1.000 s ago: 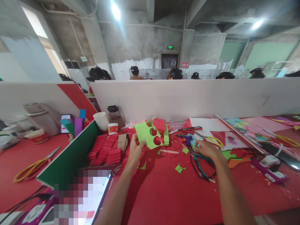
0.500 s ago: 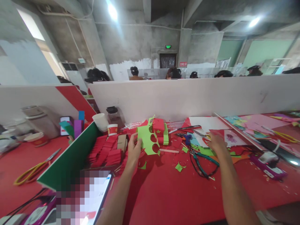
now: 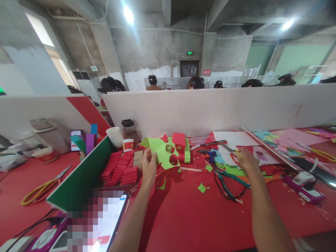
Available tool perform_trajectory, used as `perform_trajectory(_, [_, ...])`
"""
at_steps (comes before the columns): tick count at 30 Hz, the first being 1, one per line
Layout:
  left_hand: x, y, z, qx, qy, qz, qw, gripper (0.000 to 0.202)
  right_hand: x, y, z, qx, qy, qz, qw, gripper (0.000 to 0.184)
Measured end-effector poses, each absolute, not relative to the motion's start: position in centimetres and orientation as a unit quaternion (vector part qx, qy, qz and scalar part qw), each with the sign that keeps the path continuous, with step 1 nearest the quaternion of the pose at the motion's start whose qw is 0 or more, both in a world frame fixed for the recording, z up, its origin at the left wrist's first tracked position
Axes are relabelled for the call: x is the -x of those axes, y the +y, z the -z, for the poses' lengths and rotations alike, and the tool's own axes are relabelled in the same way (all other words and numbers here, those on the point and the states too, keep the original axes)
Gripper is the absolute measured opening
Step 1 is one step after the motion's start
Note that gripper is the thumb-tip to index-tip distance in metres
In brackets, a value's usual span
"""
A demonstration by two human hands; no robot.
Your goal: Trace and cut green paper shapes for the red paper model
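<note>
My left hand (image 3: 148,163) is closed on a light green paper sheet (image 3: 160,151) with round holes cut out of it, held above the red table (image 3: 189,213). My right hand (image 3: 246,159) reaches out over the paper pile at the right, fingers curled around the yellow handles of scissors (image 3: 234,151). Whether it grips them is not clear. A small red paper box with green trim (image 3: 180,141) stands just behind the green sheet.
Stacks of red folded paper (image 3: 119,168) lie left of my left hand, beside a green divider board (image 3: 78,182). Green scraps (image 3: 201,188), a black cable (image 3: 228,190), a blue glue gun (image 3: 209,153), cups (image 3: 115,135) and a blurred tablet (image 3: 97,224) are nearby. Other people sit behind the white partition (image 3: 223,108).
My left hand has turned the green sheet and lowered it flatter. My right hand moved away from the cable, farther up to the scissors on the paper pile.
</note>
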State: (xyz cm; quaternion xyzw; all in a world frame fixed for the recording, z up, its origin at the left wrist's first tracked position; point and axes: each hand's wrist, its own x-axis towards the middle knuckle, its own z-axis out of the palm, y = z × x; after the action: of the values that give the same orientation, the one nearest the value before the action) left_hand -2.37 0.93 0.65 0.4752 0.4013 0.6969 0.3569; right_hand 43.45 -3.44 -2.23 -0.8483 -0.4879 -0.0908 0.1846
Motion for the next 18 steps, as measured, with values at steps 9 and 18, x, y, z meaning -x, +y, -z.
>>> perform_trajectory(9, [2.0, 0.7, -0.9, -0.484, 0.382, -0.672, 0.41, 0.042, -43.2, -3.3, 1.2, 0.772, -0.491, 0.131, 0.383, 0.044])
perform_trajectory(18, [1.2, -0.1, -1.4, -0.481, 0.386, -0.655, 0.436, 0.049, -36.3, -2.3, -0.3, 0.601, -0.569, -0.104, 0.551, 0.069])
